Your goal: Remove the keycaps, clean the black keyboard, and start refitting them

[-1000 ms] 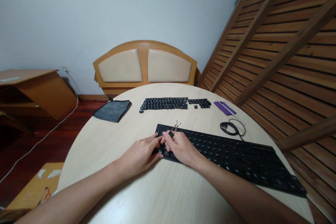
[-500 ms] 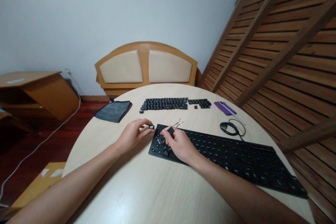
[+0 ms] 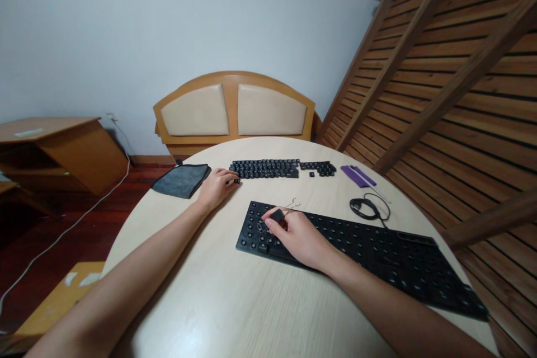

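Observation:
My left hand [image 3: 216,185] is at the left end of the rows of loose black keycaps [image 3: 266,168], its fingertips closed on a small black keycap [image 3: 236,181] at the table surface. My right hand [image 3: 296,234] is closed around a keycap puller with a black handle [image 3: 277,215] and thin wire prongs at both ends. It hovers over the left part of a black keyboard [image 3: 356,246], which lies at a slant with most of its switches bare. A few keycaps still sit on its near left edge.
A folded grey cloth [image 3: 181,180] lies at the table's left edge. A smaller keycap group [image 3: 321,168], a purple cloth [image 3: 354,175] with a thin tool and a coiled black cable [image 3: 364,208] are to the right. A wooden slatted frame [image 3: 461,95] leans beyond the table.
My left hand has carried a keycap away from the keyboard's left corner, up and left to the keycap rows. My right hand stays over the keyboard with the puller, slightly turned.

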The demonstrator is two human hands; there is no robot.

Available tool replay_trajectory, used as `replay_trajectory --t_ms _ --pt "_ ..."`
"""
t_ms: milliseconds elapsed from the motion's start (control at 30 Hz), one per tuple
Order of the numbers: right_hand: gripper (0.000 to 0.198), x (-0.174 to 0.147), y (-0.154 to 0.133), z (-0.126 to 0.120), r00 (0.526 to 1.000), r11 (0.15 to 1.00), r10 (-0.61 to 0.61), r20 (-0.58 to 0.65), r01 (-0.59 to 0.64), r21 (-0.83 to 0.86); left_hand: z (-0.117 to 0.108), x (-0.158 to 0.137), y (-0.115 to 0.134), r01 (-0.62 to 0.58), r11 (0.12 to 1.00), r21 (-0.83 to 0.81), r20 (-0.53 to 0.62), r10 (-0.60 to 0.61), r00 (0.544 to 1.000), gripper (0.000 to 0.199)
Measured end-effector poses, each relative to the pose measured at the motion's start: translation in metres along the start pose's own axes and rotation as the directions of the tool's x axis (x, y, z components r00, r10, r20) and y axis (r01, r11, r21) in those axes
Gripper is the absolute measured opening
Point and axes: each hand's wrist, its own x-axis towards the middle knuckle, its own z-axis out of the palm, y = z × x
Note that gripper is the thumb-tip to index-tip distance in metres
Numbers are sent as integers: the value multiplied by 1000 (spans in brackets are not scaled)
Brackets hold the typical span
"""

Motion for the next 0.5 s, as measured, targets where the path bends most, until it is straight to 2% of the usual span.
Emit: replay_trajectory --t_ms 233,500 --pt "20 0 -1 -1 999 999 -27 27 27 -21 9 1 -14 33 999 17 -39 -32 999 19" --pt "25 1 2 -4 1000 1000 -5 19 5 -27 11 -1 -16 39 999 16 -56 -38 998 20"
